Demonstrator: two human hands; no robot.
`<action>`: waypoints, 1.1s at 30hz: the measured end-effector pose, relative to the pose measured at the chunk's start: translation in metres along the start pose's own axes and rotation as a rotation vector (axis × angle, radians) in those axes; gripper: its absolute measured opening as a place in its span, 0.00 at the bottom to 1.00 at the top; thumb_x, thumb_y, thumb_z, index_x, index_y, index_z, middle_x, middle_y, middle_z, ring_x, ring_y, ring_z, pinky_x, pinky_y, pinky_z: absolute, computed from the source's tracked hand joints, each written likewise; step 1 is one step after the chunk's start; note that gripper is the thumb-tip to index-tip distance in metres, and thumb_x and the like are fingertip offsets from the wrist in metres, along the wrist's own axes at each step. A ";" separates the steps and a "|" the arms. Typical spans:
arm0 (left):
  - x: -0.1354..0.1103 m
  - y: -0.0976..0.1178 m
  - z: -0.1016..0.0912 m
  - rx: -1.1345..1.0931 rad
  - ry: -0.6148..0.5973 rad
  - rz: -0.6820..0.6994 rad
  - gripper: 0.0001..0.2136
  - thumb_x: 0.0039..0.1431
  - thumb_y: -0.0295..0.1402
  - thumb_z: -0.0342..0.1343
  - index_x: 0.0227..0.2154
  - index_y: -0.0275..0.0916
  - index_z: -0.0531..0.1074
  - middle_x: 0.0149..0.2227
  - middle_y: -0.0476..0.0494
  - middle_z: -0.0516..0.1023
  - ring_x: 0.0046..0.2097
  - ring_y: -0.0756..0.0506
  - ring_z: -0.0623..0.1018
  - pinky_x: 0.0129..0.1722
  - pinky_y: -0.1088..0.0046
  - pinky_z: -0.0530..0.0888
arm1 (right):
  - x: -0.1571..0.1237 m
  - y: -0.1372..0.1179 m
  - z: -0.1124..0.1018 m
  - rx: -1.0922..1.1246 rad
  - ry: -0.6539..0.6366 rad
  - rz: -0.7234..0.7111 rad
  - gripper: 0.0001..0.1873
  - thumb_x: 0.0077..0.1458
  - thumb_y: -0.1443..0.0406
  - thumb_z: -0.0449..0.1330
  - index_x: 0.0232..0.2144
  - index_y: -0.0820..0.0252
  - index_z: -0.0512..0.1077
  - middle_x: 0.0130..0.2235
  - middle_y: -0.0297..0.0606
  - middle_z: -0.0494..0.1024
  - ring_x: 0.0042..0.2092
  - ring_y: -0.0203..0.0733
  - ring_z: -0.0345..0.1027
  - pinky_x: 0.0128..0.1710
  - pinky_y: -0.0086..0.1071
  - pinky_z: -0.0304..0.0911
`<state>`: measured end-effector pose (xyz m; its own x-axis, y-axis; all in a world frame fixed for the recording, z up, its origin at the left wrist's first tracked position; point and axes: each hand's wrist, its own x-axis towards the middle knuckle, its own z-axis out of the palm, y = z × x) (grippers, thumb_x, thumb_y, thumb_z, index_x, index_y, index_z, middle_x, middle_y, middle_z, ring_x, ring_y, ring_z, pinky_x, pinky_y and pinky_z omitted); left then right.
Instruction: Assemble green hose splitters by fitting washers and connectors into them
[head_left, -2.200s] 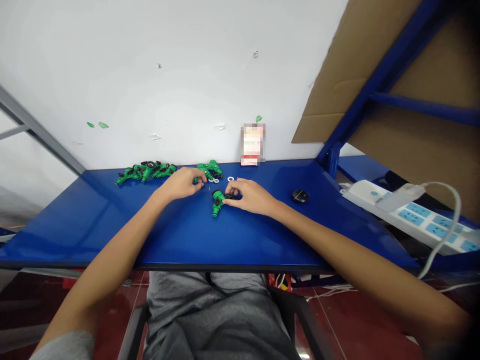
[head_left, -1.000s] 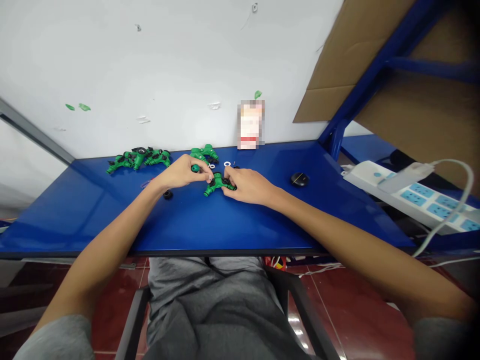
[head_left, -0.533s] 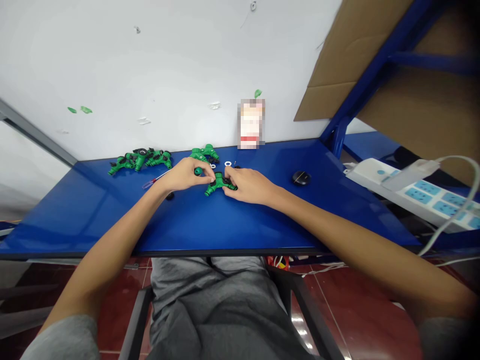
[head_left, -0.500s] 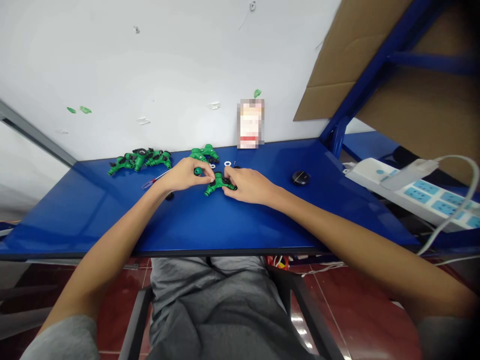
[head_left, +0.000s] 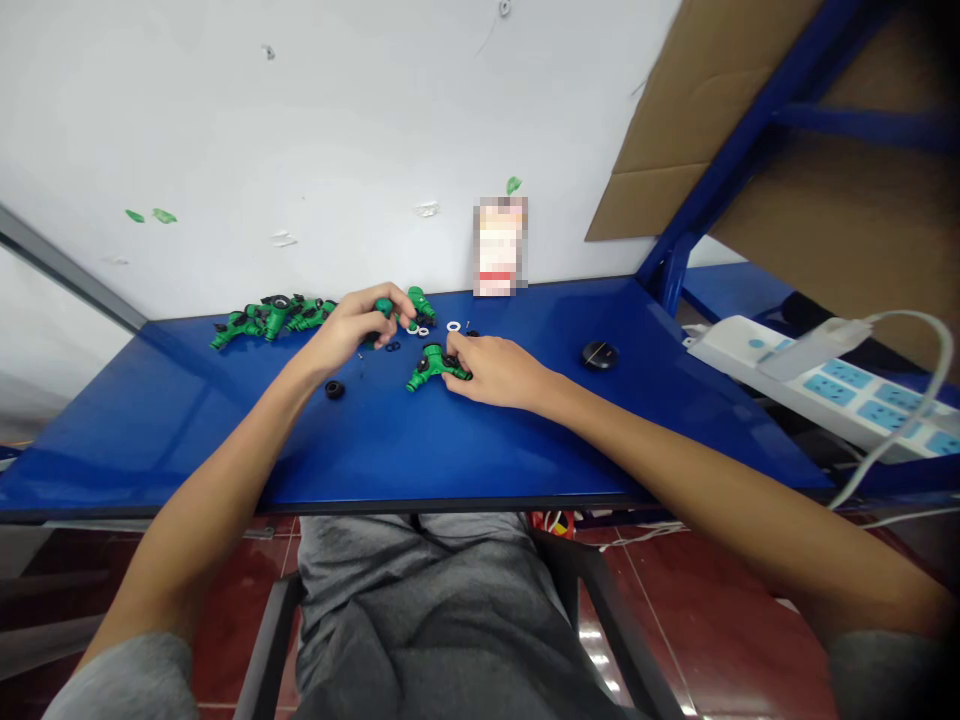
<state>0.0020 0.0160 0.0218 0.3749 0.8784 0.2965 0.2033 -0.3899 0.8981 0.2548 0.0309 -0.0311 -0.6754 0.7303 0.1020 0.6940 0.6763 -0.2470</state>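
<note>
My right hand (head_left: 495, 370) is closed around one arm of a green Y-shaped hose splitter (head_left: 433, 362) with black parts, which rests on the blue table. Farther back and to the left, my left hand (head_left: 360, 325) has its fingers curled about a green round-ended piece (head_left: 384, 306); the fingers cover most of it. Just beyond those fingertips lies another green fitting (head_left: 420, 302), partly hidden. White ring washers (head_left: 454, 327) and small black rings (head_left: 393, 347) lie between the hands. A black round cap (head_left: 334, 389) sits below my left wrist.
Several green splitters (head_left: 274, 318) are heaped at the back left by the white wall. A round black object (head_left: 601, 355) sits on the right of the table (head_left: 450, 460). A white power strip (head_left: 847, 385) with a cable stands at the far right.
My left hand has moved back and slightly left, away from the splitter, with the green round-ended piece. The black cap and small rings are now uncovered. My right hand keeps its hold.
</note>
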 end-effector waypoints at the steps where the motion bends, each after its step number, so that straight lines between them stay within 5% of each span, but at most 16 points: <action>1: 0.001 0.002 -0.001 -0.098 0.035 0.041 0.11 0.50 0.25 0.59 0.38 0.37 0.79 0.35 0.44 0.78 0.29 0.50 0.71 0.28 0.72 0.69 | 0.000 0.000 0.001 0.006 0.007 -0.004 0.14 0.67 0.57 0.61 0.49 0.58 0.69 0.39 0.43 0.82 0.36 0.50 0.75 0.33 0.37 0.57; 6: 0.002 0.012 0.008 -0.382 0.290 0.189 0.08 0.53 0.21 0.59 0.33 0.39 0.70 0.31 0.48 0.68 0.33 0.50 0.73 0.36 0.73 0.75 | -0.001 0.003 0.003 0.164 0.189 -0.118 0.25 0.61 0.54 0.68 0.56 0.57 0.71 0.53 0.48 0.75 0.51 0.57 0.74 0.51 0.48 0.70; 10: 0.001 0.017 0.024 -0.480 0.310 0.179 0.10 0.53 0.18 0.57 0.33 0.40 0.67 0.32 0.49 0.66 0.33 0.50 0.72 0.37 0.73 0.76 | 0.008 0.008 0.008 0.393 0.317 -0.362 0.15 0.67 0.60 0.63 0.56 0.50 0.75 0.56 0.44 0.73 0.60 0.53 0.70 0.64 0.50 0.66; 19: 0.000 0.017 0.033 -0.522 0.356 0.205 0.12 0.53 0.17 0.57 0.34 0.41 0.65 0.33 0.50 0.64 0.35 0.50 0.72 0.39 0.73 0.76 | 0.027 0.017 0.029 0.462 0.303 -0.427 0.08 0.71 0.60 0.63 0.46 0.53 0.81 0.51 0.43 0.81 0.55 0.52 0.73 0.61 0.50 0.64; 33: 0.001 0.008 0.035 -0.332 0.294 0.232 0.11 0.55 0.24 0.60 0.37 0.43 0.64 0.34 0.48 0.65 0.37 0.48 0.72 0.40 0.69 0.75 | 0.023 0.009 0.021 0.447 0.232 -0.339 0.07 0.70 0.61 0.62 0.45 0.51 0.81 0.52 0.43 0.81 0.57 0.53 0.72 0.63 0.50 0.62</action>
<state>0.0357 0.0041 0.0178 0.0951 0.8382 0.5371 -0.1725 -0.5175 0.8381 0.2399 0.0518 -0.0509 -0.7338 0.5172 0.4406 0.2438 0.8057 -0.5398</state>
